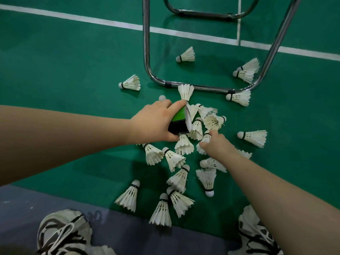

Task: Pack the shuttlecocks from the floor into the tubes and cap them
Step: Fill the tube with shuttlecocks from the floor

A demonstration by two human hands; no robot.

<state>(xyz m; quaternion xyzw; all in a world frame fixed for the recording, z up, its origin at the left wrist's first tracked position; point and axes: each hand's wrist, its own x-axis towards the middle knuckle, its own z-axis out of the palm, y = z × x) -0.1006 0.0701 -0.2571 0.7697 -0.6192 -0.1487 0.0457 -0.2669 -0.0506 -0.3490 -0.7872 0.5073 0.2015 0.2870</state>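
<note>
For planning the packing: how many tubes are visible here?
1: a green and black tube, held by the left hand, open end toward the piled shuttlecocks. More may lie out of view.

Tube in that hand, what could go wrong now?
1. The left hand holds the tube tilted low in the pile; its rim may crush feathers there.
2. The right hand pinches a shuttlecock; pushed in crooked, it may jam or bend.
3. Loose shuttlecocks lie close to the shoes; a step may flatten them.
</note>
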